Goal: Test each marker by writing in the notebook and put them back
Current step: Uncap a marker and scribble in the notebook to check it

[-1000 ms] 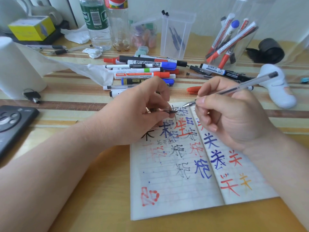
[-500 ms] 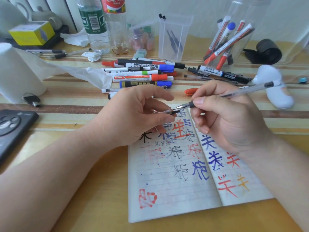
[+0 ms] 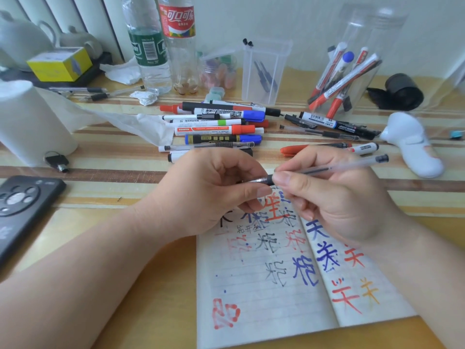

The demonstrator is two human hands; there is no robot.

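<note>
The two hands had come together since a second before; back then the tip of the clear pen (image 3: 339,167) was bare and a little way from the cap (image 3: 255,181), and now the tip was inside the cap; I think the pen had been tested and was being closed. The left hand (image 3: 208,187) pinched the cap with its thumb and fingers; the right hand (image 3: 334,197) gripped the pen near its front end, with the thumb on top; the two hands were touching or almost touching. The pen was up in the air, over the top edge of the open notebook (image 3: 264,285), which lay on the bench (image 3: 113,157) close to the person and was full of red, blue and black writing. I could not tell if the cap was pushed all the way on. Next the pen likely had to go back; the pile of markers (image 3: 221,129) lay just behind the hands, and the clear jar (image 3: 352,71) with more markers stood further back on the right. That way looked tight; loose pens lay between the hands and the jar, and a white gadget (image 3: 412,147) sat near the right hand; a paper roll (image 3: 27,122) and a phone (image 3: 22,205) were well off to the left.
</note>
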